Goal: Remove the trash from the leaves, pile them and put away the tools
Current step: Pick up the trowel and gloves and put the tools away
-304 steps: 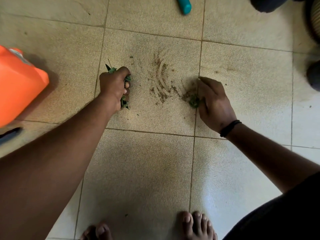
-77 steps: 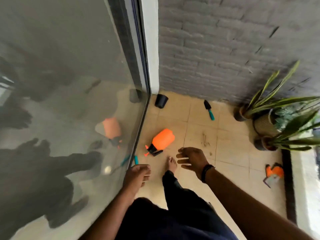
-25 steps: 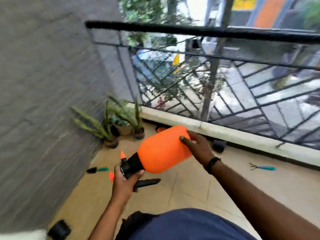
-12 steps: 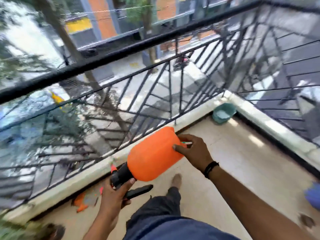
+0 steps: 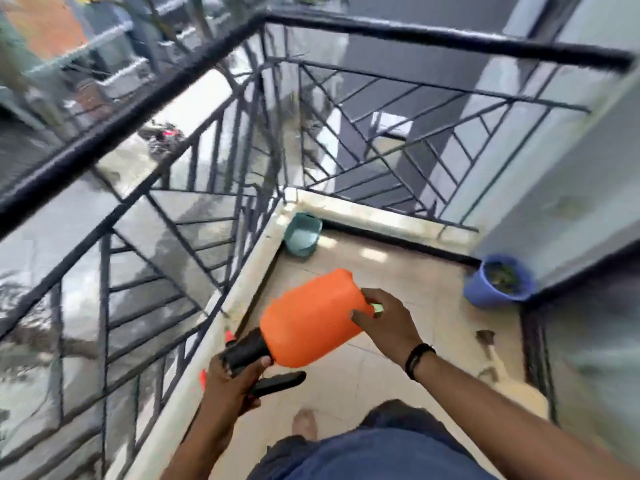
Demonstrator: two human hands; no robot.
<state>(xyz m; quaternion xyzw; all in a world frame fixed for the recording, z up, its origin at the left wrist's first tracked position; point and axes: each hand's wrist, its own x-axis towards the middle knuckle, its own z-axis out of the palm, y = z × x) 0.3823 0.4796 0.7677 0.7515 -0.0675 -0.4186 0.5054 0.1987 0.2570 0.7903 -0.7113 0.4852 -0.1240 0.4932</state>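
Observation:
An orange spray bottle (image 5: 308,320) with a black pump head lies on its side in the air between my hands. My left hand (image 5: 232,386) grips the black head and trigger at its lower left end. My right hand (image 5: 384,323) holds the bottle's base, fingers spread against the orange plastic, with a small pale green scrap showing by the fingers. A blue bucket (image 5: 498,282) holding dark green leaves stands on the tiled floor at the right wall.
A black metal railing (image 5: 145,98) and a low pale ledge (image 5: 221,317) run along the left and far sides of the balcony. A teal basket (image 5: 302,233) sits in the far corner. My bare foot (image 5: 304,424) shows on the tiles below.
The view has swung right along the balcony while I carry the spray bottle in both hands. The teal basket is closer and the blue bucket has come into view.

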